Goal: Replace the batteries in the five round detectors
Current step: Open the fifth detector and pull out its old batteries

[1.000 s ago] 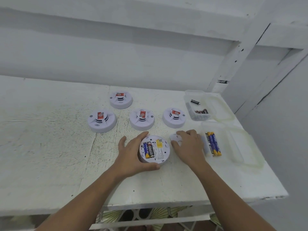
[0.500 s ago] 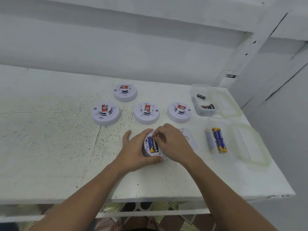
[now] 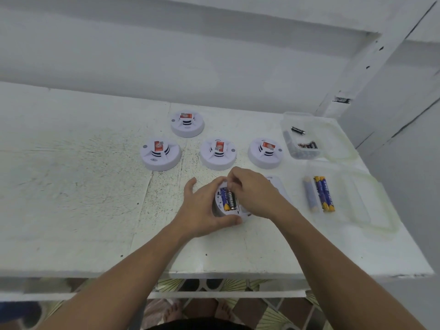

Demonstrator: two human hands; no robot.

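A white round detector (image 3: 242,213) lies upside down near the table's middle front, its battery bay uncovered. My left hand (image 3: 202,208) grips its left rim. My right hand (image 3: 252,191) pinches the top end of a black battery (image 3: 231,199) that lies in the bay beside a blue one (image 3: 223,198). The detector's white cover (image 3: 276,183) lies just right, mostly hidden by my right hand. Several other detectors stand upright behind: at back (image 3: 187,123), left (image 3: 160,154), middle (image 3: 218,153) and right (image 3: 265,152).
A clear tub (image 3: 338,198) at right holds blue-and-yellow batteries (image 3: 324,193). Behind it a second clear tub (image 3: 289,120) holds dark batteries (image 3: 307,146). The white table (image 3: 71,186) ends at a front edge below my forearms; a wall and beam stand behind.
My right hand left the cover lying on the table and came onto the detector's battery bay, where it now pinches the black battery. My left hand kept its hold on the rim.
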